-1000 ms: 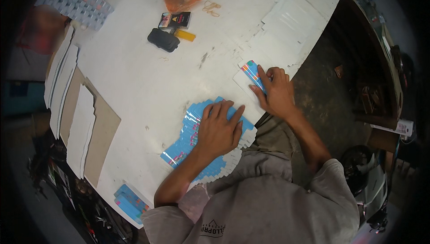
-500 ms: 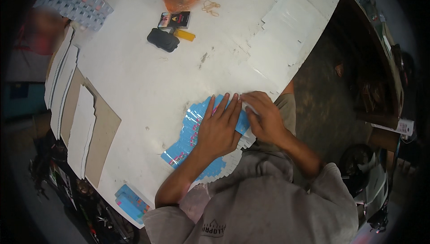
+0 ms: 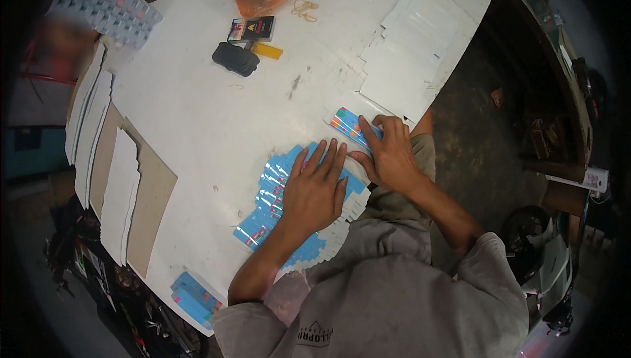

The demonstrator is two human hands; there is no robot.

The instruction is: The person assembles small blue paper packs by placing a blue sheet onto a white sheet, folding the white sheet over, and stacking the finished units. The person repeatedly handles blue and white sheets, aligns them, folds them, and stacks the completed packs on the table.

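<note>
OK, L hand (image 3: pixel 314 190) flat on pcs (image 3: pixel 271 187)

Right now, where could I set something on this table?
Bare white table lies between the brown cardboard sheet and the fanned glossy blue pieces under the left hand. It's crowded around the right hand, its single blue piece and the flat white sheets.

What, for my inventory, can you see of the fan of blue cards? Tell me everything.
The fan of blue cards is many overlapping pieces, apparently thin, glossy card: blue faces with pink marks and bright glints, and pale, stepped edges towards the person. It lies flat on the white table, near its edge. The left hand rests palm down on it, hiding its middle. Whether the right hand touches it, I cannot tell.
</note>
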